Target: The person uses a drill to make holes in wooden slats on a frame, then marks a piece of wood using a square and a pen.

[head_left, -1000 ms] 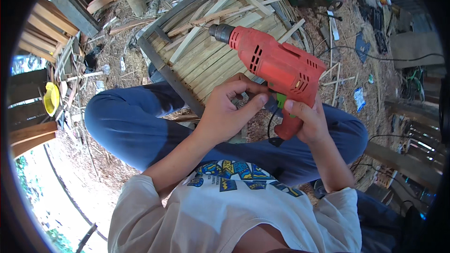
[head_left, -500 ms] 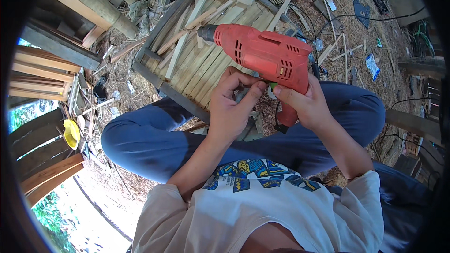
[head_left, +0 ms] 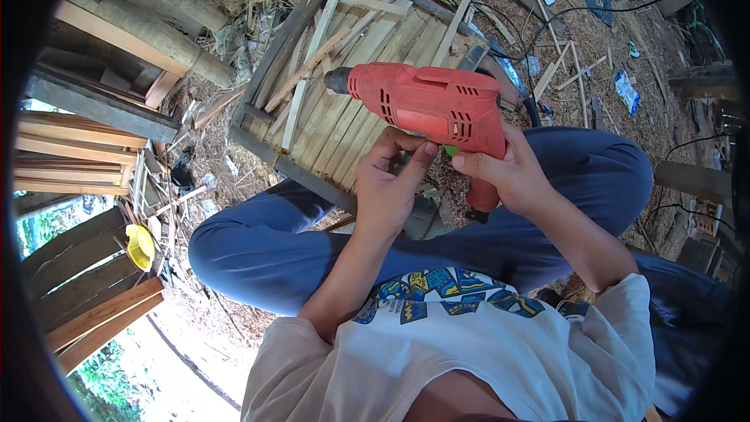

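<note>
The red drill (head_left: 426,101) has swung flatter since a second ago, nose toward the slatted frame (head_left: 344,121), right hand (head_left: 508,176) clamped around its handle above the knees, left hand (head_left: 391,187) pinching under its body

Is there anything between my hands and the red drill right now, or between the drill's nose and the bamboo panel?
Nothing visible. The right hand wraps the red drill at its grip, the left hand touches its underside with its fingertips, and the drill's nose points over the bamboo panel with only loose sticks lying there.
</note>
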Demonstrator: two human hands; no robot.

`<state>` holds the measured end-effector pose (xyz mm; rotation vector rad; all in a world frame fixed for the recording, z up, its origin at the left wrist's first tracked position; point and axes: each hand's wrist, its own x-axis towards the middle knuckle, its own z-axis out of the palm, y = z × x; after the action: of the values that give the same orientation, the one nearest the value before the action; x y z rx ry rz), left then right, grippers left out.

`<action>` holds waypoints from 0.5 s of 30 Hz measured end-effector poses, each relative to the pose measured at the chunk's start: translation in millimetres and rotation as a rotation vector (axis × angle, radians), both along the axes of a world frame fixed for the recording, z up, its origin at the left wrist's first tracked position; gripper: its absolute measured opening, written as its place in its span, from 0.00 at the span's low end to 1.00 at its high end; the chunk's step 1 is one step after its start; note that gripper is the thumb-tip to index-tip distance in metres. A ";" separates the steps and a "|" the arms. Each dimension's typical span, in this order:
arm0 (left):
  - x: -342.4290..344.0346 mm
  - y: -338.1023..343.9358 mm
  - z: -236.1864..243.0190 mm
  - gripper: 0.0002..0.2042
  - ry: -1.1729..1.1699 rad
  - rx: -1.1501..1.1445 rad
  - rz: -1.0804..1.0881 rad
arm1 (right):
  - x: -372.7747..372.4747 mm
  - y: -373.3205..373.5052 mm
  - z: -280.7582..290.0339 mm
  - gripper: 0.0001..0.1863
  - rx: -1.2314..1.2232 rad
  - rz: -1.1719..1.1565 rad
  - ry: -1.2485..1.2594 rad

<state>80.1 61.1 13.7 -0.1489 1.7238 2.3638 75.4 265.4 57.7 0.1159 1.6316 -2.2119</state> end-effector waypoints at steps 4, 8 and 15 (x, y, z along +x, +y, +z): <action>0.5 2.2 1.7 0.07 -0.094 0.130 -0.012 | 2.2 2.6 -1.8 0.40 -0.072 0.013 -0.062; 1.3 -2.9 1.6 0.09 -0.142 0.195 -0.039 | 3.2 5.6 -5.8 0.40 -0.058 0.042 -0.064; -1.0 -5.1 1.4 0.12 -0.198 0.145 -0.004 | 10.6 2.3 -5.0 0.32 -0.084 0.008 0.016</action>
<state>79.1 56.0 15.1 -0.3426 1.4579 2.3702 86.0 267.7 52.7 0.0692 1.5423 -2.2769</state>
